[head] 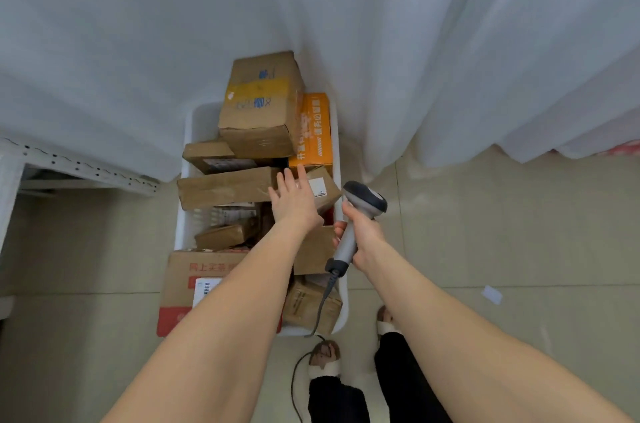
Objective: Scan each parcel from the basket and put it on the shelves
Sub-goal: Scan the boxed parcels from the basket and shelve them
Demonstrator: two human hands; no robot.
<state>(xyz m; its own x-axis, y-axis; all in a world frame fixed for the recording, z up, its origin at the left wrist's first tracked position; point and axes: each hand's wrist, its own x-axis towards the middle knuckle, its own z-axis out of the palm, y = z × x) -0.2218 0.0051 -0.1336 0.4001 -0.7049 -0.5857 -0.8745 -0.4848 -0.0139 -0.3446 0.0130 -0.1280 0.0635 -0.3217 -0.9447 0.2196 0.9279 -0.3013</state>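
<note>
1. Two bare forearms reach down from the bottom edge and cover much of the nearest parcels. Under them stand two feet in slippers (pixel 323 358) on the tiled floor (pixel 502 232).
2. Left hand (pixel 294 201) is stretched flat over the middle of the basket, fingers straight and spread, holding nothing. Its fingertips lie at the near edge of the orange box (pixel 313 131) and just beside the small labelled box (pixel 322 190). I cannot tell whether they touch either one.
3. Right hand (pixel 363 237) is curled round the grey handle of the scanner (pixel 365 199), whose dark head tilts toward the small labelled box. Its cable (pixel 294 377) hangs past the basket's near right corner and loops on the floor.
4. All the parcels sit in the white basket (pixel 188 131) on the floor, heaped above its rim:
   - a big brown box (pixel 259 100) with yellow tape at the far end, against the orange box;
   - a long flat box (pixel 225 188) across the middle;
   - a little box (pixel 211 156) just behind that;
   - a red-and-brown box (pixel 183 287) overhanging the near left corner.
5. White curtain (pixel 346 7) hangs behind and to both sides, its folds meeting the basket's far end. A perforated white shelf frame (pixel 79 166) stands at the left, cut off by the picture edge. A paper slip (pixel 492 294) lies on the floor well to the right.
6. Labels are too blurred to read, and the lower layer of the basket is dim and mostly covered.
</note>
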